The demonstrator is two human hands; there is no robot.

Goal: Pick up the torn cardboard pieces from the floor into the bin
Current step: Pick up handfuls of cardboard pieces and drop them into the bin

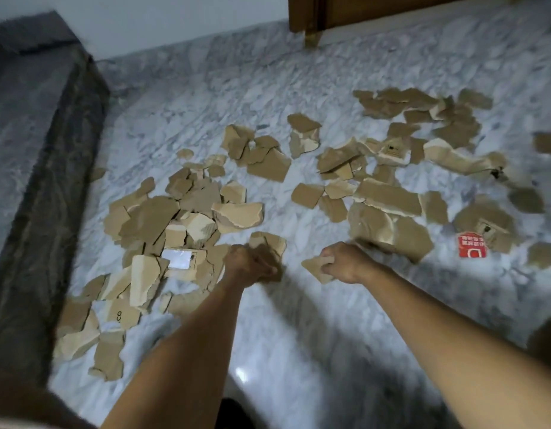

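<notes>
Several torn brown cardboard pieces lie scattered over the marble floor (292,329), in a left heap (150,218) and a right spread (388,196). My left hand (246,263) is closed around a brown cardboard piece (268,243) near the middle of the floor. My right hand (345,263) grips a small pale cardboard piece (316,269) just to the right of it. Both forearms reach forward from the bottom of the view. No bin is visible.
A dark grey stone step or ledge (45,168) runs along the left side. A wooden furniture base with a brass foot (311,29) stands at the top right against the wall. A red printed scrap (472,245) lies at the right.
</notes>
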